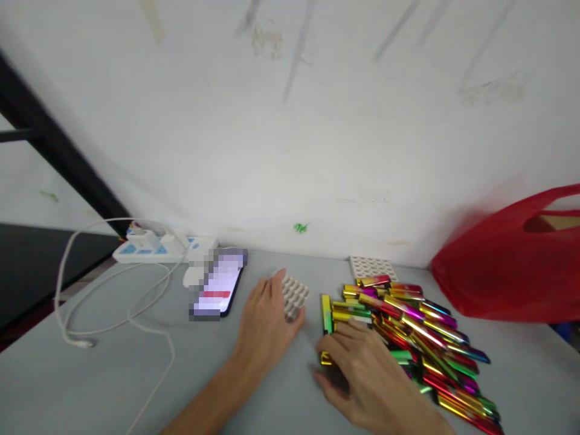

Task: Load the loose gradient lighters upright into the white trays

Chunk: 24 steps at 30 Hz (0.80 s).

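Note:
My left hand is closed around the edges of a small off-white holder with rows of round holes, thumb at its near right side and fingers at its left. My right hand reaches over the left edge of a pile of shiny tubes in gold, red, green and purple with dark ends. Its fingers are bent over a green and gold tube lying apart at the pile's left, and its thumb is spread away from them. I see nothing held there, though the palm side is partly hidden.
A similar off-white holed holder lies by the wall behind the pile. At the right stands a red bag. A phone, a white power strip and a loose white cable lie at the left on the grey table.

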Tool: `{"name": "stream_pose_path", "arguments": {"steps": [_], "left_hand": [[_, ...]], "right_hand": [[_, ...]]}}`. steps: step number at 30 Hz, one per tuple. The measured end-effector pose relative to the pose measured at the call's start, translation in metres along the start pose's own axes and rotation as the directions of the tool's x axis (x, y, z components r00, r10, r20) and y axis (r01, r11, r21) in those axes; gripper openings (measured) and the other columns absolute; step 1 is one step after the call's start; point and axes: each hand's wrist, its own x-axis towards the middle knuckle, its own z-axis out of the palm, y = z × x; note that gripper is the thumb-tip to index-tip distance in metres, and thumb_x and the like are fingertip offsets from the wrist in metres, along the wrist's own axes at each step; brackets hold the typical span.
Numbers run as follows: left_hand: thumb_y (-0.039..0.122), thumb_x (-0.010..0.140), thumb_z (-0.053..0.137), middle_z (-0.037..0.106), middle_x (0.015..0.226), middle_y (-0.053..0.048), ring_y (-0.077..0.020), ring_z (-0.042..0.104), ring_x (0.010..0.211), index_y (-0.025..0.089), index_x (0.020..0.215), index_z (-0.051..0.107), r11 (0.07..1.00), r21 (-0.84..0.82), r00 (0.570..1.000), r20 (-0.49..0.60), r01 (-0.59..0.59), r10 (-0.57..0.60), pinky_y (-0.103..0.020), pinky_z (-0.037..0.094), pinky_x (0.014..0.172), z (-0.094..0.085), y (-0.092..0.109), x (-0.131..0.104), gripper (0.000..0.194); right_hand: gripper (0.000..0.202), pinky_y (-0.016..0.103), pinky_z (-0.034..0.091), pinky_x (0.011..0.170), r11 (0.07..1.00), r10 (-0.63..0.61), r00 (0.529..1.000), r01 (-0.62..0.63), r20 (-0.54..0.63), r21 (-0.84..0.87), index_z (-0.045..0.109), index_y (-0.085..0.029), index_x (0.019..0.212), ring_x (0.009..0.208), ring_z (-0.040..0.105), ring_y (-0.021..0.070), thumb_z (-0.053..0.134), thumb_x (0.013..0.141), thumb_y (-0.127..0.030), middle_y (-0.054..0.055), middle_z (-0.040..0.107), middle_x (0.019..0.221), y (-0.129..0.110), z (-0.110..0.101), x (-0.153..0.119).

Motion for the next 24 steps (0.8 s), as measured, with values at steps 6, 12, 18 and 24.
{"name": "stream_pose_path", "arguments": {"steps": [6, 12, 18, 24], "left_hand": [[0.044, 0.102, 0.071, 0.069, 0.138, -0.015, -0.0305, 0.072, 0.107, 0.025, 0.162, 0.035, 0.925, -0.365, 0.989, -0.054, 0.108, -0.137, -0.043, 0.063, 0.083, -0.013, 0.007, 0.001, 0.072], [0.063, 0.104, 0.061, 0.078, 0.125, -0.011, -0.0298, 0.078, 0.109, 0.026, 0.161, 0.044, 0.309, -0.872, 0.918, 0.312, 0.379, -0.244, -0.042, 0.064, 0.091, -0.027, 0.011, 0.009, 0.071], [0.063, 0.107, 0.042, 0.08, 0.108, -0.014, -0.0321, 0.08, 0.088, 0.022, 0.152, 0.064, 0.143, -0.843, 0.853, 0.498, 0.519, -0.16, -0.046, 0.066, 0.073, -0.029, 0.012, 0.013, 0.064], [0.048, 0.091, 0.075, 0.064, 0.123, -0.009, -0.0302, 0.068, 0.106, 0.033, 0.142, 0.07, 0.482, -0.797, 0.925, 0.37, 0.364, -0.088, -0.041, 0.065, 0.081, -0.039, 0.015, 0.011, 0.054]], "right_hand": [[0.011, 0.044, 0.054, 0.091, 1.0, -0.009, 1.0, 0.009, -0.024, -0.005, 0.063, -0.025, 0.096, 0.088, 0.069, 0.0273, 0.066, 0.094, -0.015, 0.004, 0.068, 0.088, -0.005, 0.002, 0.003], [0.017, 0.049, 0.056, 0.093, 1.0, 0.002, 0.988, -0.001, -0.153, 0.01, 0.064, -0.025, 0.119, 0.096, 0.074, 0.0308, 0.06, 0.103, -0.018, 0.007, 0.075, 0.1, 0.002, 0.003, 0.001], [0.016, 0.051, 0.054, 0.099, 1.0, 0.027, 0.983, -0.025, -0.181, 0.014, 0.062, -0.026, 0.117, 0.096, 0.078, 0.0299, 0.058, 0.106, -0.016, 0.006, 0.078, 0.099, 0.007, 0.008, 0.001], [0.016, 0.051, 0.05, 0.1, 0.998, 0.051, 0.982, -0.055, -0.184, -0.016, 0.062, -0.024, 0.119, 0.093, 0.077, 0.0294, 0.052, 0.109, -0.016, 0.005, 0.077, 0.097, 0.01, 0.006, 0.002]]}}
